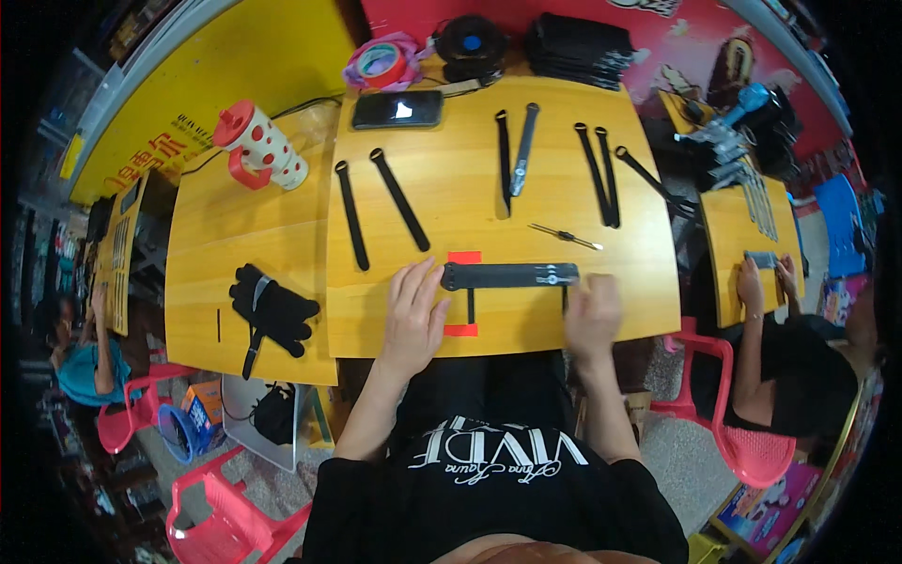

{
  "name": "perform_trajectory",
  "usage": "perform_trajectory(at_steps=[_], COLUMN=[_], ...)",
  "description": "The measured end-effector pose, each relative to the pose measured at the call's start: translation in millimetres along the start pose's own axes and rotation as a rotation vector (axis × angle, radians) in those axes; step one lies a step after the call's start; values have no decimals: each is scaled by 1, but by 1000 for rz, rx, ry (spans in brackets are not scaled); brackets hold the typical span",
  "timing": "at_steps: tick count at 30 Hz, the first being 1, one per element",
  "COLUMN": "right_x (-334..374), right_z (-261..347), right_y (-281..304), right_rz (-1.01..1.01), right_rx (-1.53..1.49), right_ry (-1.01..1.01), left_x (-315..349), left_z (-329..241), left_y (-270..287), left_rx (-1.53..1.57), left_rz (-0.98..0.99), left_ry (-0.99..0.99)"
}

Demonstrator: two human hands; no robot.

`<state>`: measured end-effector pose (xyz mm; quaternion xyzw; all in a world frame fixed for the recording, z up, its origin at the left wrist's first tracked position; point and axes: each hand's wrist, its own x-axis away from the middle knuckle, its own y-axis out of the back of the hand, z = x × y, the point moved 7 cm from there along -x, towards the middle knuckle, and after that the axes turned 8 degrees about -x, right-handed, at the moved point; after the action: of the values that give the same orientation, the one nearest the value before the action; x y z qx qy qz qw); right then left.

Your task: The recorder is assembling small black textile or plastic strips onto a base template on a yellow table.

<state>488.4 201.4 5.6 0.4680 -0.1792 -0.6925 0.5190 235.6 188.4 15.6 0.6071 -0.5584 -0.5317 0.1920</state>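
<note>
While both forearms reach over the near edge of a wooden table point(526, 340), the person's left hand point(412, 315) lies palm down, fingers loosely extended, fingertips at the left end of a dark strap point(507, 275). The right hand point(594, 312), fingers curled, is a blur at the strap's other end; whether it grips the band cannot be told. The strap lies flat across the table between the two hands, just below a piece of red tape point(465, 258). Off to the lower left, a pale bin point(246, 437) holds a black bundle point(274, 414) beside a blue basket point(175, 434), its contents hard to make out. Farther up, beyond a black glove point(272, 310), stands a spotted tumbler point(268, 155), its contents hidden beneath a red lid. Near the far edge rest a phone point(398, 110) and a stack of black items point(581, 49), their kind unclear. Dark lens edges partly obscure co-workers on either side
</note>
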Motion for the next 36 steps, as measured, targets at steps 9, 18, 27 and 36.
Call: perform_trajectory(at_steps=[9, 18, 27, 36], right_x=[29, 40, 43, 70], right_z=[32, -23, -16, 150], right_y=[-22, 3, 11, 33], right_rz=[348, 191, 69, -43], right_rx=[122, 151, -60, -449], right_ry=[160, 81, 97, 817], left_x=[13, -24, -4, 55], left_z=[0, 73, 198, -2], left_y=[-19, 9, 33, 14], left_rx=[-308, -262, -317, 1498], left_rz=[248, 101, 60, -176], left_ry=[-44, 474, 910, 981])
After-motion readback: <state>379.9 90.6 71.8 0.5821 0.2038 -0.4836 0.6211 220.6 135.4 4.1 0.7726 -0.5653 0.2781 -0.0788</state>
